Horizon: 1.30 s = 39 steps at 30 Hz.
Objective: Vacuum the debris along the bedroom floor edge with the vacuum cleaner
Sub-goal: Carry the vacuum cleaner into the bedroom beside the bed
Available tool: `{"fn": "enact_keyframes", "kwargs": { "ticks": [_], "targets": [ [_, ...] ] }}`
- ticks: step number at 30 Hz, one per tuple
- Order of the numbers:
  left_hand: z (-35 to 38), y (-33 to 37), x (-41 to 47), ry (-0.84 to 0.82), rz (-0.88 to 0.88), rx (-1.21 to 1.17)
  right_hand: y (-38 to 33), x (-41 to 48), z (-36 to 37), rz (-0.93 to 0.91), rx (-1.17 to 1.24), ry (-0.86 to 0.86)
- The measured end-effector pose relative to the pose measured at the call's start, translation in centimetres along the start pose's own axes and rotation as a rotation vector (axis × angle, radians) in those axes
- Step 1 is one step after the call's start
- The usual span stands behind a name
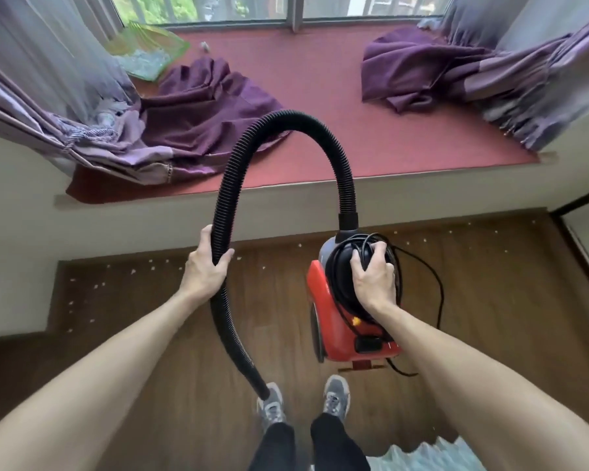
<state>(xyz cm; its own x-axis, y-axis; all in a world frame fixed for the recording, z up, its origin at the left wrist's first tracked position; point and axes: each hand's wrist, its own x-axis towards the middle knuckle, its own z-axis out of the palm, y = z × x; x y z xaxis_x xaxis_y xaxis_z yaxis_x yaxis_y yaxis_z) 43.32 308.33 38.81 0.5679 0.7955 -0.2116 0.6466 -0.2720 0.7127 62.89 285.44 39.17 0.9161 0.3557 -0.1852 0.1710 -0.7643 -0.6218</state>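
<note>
A red vacuum cleaner (346, 321) with a black top hangs above the wooden floor (170, 321). My right hand (374, 278) grips its black handle together with the coiled power cord (422, 266). A black ribbed hose (286, 124) arches up from the vacuum's front and comes down on the left. My left hand (206, 263) grips that hose midway. The hose's lower end (262, 390) hangs by my left shoe. Several small white debris bits (99, 285) lie scattered on the floor along the base of the window ledge.
A raised window seat (320, 96) with a red mat stands ahead, with purple curtains (198, 107) heaped on it at both sides. A green tray (150, 52) lies at its back left. White walls flank the floor strip. A pale blue cloth (429, 457) shows at bottom right.
</note>
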Motion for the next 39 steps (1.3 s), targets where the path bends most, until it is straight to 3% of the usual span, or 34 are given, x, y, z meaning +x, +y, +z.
{"fn": "enact_keyframes", "kwargs": {
  "ticks": [18,30,39],
  "targets": [
    [15.9,-11.0,1.2,-0.03,-0.132,0.086,16.9,1.0,11.1,0.15,-0.016,-0.223],
    [30.9,-18.4,2.1,-0.098,-0.22,0.014,28.7,3.6,21.9,0.25,0.018,-0.203],
    [36.9,-23.2,1.7,-0.117,-0.258,0.035,33.6,4.4,26.7,0.269,0.023,-0.232]
  ]
}}
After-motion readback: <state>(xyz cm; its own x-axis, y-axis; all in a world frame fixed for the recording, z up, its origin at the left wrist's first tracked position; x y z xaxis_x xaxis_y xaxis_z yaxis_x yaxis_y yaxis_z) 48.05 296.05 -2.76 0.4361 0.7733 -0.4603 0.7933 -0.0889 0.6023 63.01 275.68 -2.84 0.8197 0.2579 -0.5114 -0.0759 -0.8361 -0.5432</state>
